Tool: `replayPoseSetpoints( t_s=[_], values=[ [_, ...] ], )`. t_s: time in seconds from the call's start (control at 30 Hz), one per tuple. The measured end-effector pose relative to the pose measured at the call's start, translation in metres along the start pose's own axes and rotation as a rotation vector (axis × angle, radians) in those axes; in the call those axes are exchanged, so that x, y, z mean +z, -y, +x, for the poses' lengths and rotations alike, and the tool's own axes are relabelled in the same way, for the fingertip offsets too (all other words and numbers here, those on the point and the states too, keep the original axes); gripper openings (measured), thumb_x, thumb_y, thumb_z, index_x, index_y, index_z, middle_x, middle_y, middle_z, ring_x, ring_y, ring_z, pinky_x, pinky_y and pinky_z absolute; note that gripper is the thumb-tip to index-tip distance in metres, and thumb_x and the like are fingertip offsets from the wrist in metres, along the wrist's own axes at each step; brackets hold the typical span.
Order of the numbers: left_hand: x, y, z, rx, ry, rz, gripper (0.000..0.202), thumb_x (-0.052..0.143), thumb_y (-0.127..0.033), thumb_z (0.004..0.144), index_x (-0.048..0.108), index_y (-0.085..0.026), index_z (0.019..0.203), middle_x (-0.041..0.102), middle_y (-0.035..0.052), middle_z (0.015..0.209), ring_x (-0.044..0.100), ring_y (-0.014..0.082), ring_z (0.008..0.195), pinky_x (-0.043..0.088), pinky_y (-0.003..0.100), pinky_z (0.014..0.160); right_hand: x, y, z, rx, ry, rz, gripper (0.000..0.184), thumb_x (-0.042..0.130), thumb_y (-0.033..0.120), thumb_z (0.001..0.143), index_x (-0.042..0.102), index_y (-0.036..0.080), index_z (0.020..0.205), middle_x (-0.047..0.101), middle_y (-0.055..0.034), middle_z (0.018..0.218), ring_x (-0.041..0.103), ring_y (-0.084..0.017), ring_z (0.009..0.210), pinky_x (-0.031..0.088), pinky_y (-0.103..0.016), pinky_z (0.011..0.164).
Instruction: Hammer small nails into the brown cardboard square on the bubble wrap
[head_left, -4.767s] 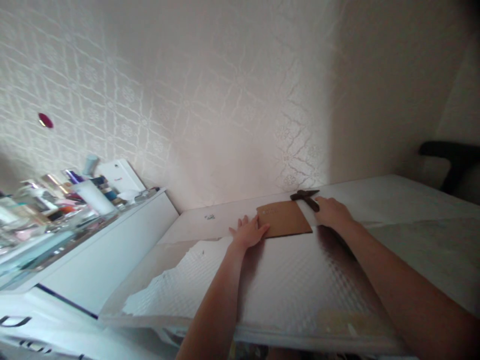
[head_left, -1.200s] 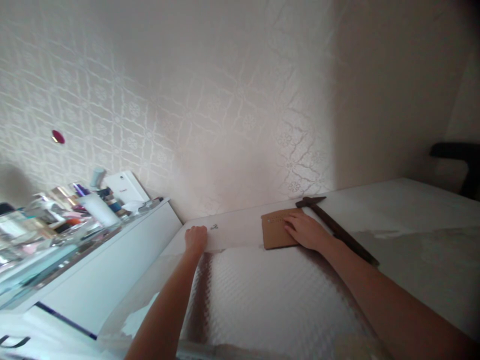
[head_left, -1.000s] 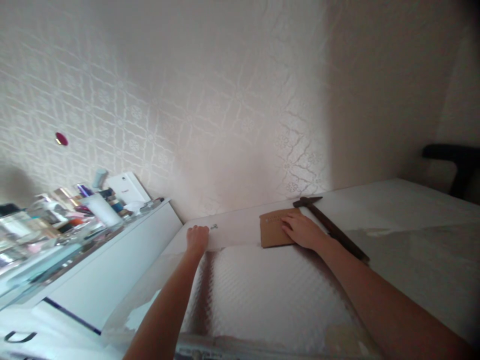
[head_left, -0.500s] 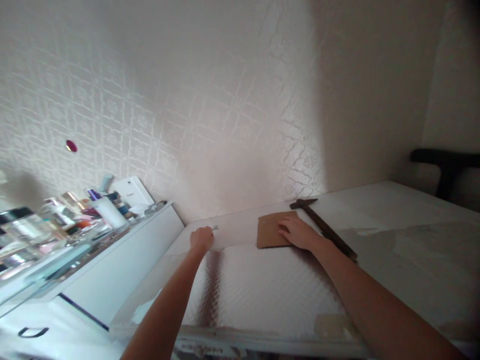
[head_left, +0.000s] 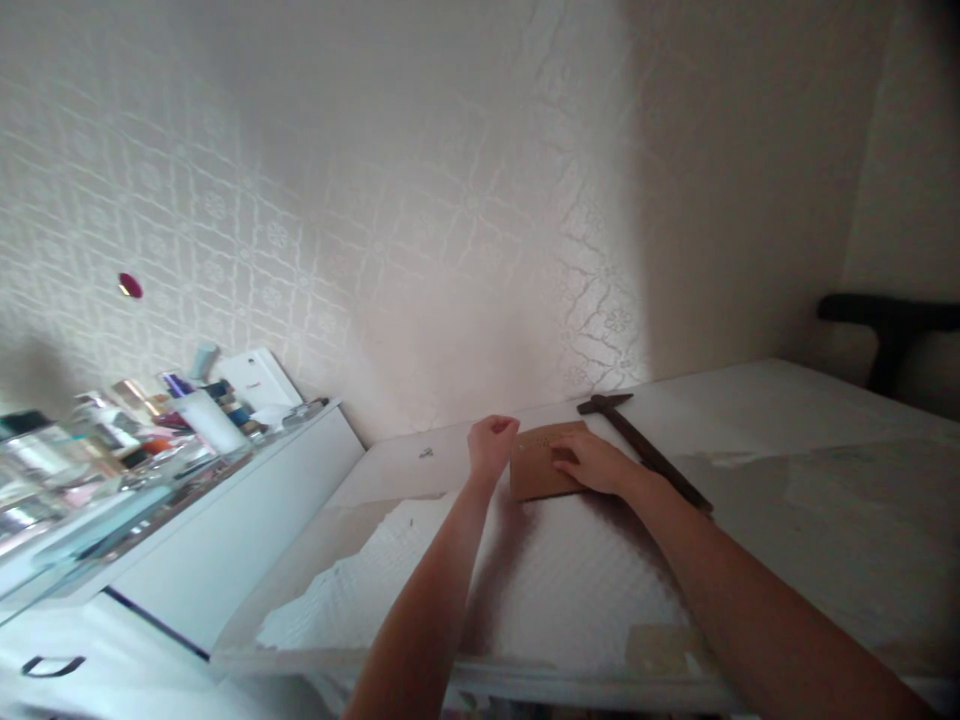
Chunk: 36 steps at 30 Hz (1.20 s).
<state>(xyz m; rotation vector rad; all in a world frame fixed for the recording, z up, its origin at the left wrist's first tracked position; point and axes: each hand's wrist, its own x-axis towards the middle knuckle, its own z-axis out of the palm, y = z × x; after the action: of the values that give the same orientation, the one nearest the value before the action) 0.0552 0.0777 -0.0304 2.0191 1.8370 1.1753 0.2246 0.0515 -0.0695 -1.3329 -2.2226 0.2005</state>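
Note:
A brown piece of cardboard lies on the white table, with a row of tiny marks or bits near its far edge. My right hand rests on its right part, fingers flat on top and thumb spread. By the cardboard's left far corner is my left hand, its fingertips pinched together; whatever they hold is too small to make out. Just right of my right hand lies a hammer, head toward the wall. A few small metal pieces, perhaps nails, sit on the table left of my left hand.
On the left, a white cabinet carries many bottles and jars, plus a white box. A patterned wall rises behind the table. A torn translucent cover overlies part of the tabletop. A black armrest stands at the right.
My left hand has moved right, from beside the small metal pieces to the cardboard's left edge, with fingers pinched. My right hand stays on the cardboard. The view has shifted slightly.

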Motion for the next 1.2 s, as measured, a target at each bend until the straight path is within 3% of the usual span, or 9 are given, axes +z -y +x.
replayPoseSetpoints(
  t_s=[0.13,0.4,0.67,1.2],
  values=[
    [0.023,-0.005,-0.004,-0.05,-0.053,-0.085,0.016,0.054,-0.026,0.075,0.067,-0.017,0.08,0.067,0.0029,0.078,0.061,0.0127,0.073,0.045,0.023,0.07,-0.001,0.001,-0.001,0.001,-0.001,0.004,0.031,0.053,0.023,0.077,0.06,0.013,0.106,0.059,-0.0118,0.111,0.05,-0.022,0.106,0.036,-0.033,0.092],
    [0.019,0.024,0.002,-0.099,-0.086,-0.122,0.016,0.056,-0.025,0.074,0.067,-0.016,0.079,0.067,0.0039,0.077,0.061,0.0133,0.072,0.046,0.023,0.07,0.001,-0.003,0.0,0.04,-0.006,-0.029,0.035,0.052,0.027,0.078,0.059,0.013,0.109,0.059,-0.01,0.112,0.051,-0.022,0.105,0.036,-0.032,0.092],
    [0.034,0.026,-0.001,-0.022,0.083,-0.174,0.013,0.057,-0.02,0.072,0.067,-0.017,0.08,0.068,0.0023,0.078,0.061,0.012,0.072,0.045,0.022,0.068,-0.001,-0.003,-0.001,0.044,0.01,-0.03,0.034,0.05,0.026,0.078,0.059,0.013,0.108,0.059,-0.0096,0.111,0.052,-0.021,0.103,0.038,-0.031,0.09],
    [0.029,0.02,-0.005,-0.033,0.157,-0.063,0.013,0.057,-0.021,0.073,0.068,-0.017,0.081,0.067,0.003,0.08,0.06,0.0135,0.074,0.043,0.021,0.068,-0.001,-0.003,-0.001,0.025,0.007,-0.062,0.034,0.049,0.027,0.078,0.06,0.012,0.107,0.058,-0.0119,0.111,0.052,-0.023,0.103,0.037,-0.033,0.091]
  ],
)
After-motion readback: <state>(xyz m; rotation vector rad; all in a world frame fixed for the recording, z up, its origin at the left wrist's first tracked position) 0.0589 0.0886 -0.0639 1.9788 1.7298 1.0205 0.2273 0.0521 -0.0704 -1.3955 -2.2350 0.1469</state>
